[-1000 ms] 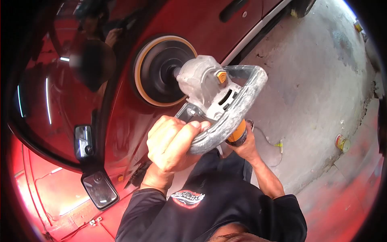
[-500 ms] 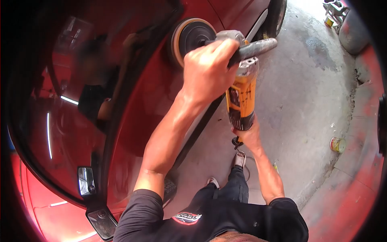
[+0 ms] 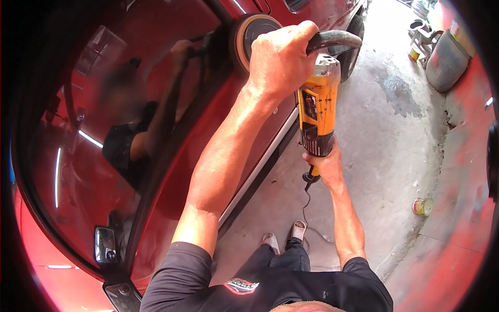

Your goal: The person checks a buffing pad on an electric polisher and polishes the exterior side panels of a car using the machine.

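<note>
My left hand [image 3: 283, 60] is closed round the dark loop handle [image 3: 340, 39] of a yellow and black polisher [image 3: 318, 101]. My right hand [image 3: 327, 162] grips the rear end of the polisher's body, by the power cord. At the front, the round pad [image 3: 253, 39] is against the red car's side [image 3: 205, 132], just below the dark window; my left hand partly covers it. The polisher's head is mostly hidden behind my left hand.
A side mirror [image 3: 105, 244] is at the lower left. The cord [image 3: 306, 200] runs down to the floor near my feet. A small can [image 3: 422, 206] stands on the floor at the right, and a grey container [image 3: 447, 61] is at the upper right.
The polisher and both hands have moved away from my body, toward the top of the view. The pad has travelled up and right along the car, and my left arm is now stretched out.
</note>
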`<control>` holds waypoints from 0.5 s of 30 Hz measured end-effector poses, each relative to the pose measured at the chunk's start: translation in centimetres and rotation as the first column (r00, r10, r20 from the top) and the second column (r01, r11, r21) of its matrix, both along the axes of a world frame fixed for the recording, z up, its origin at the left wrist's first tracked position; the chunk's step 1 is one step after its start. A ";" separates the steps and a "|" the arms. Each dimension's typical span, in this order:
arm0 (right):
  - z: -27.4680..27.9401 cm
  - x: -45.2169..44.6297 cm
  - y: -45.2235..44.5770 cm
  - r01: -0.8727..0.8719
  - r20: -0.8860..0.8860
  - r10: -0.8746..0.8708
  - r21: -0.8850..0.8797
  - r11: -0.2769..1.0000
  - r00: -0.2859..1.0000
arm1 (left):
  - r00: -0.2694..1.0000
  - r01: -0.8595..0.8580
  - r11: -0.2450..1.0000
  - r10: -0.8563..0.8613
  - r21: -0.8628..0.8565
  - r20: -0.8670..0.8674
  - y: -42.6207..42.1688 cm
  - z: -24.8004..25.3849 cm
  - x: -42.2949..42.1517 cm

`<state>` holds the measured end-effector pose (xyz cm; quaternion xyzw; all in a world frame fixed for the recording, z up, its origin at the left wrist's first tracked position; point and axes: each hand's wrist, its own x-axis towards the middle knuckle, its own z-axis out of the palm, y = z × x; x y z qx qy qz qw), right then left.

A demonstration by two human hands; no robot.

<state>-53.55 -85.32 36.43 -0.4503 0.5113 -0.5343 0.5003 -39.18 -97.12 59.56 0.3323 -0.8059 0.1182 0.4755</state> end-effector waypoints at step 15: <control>12.0 2.5 -2.3 -0.003 0.079 0.012 -0.118 0.993 0.997 | 0.995 0.015 0.988 -0.030 -0.154 -0.093 -1.9 10.5 3.0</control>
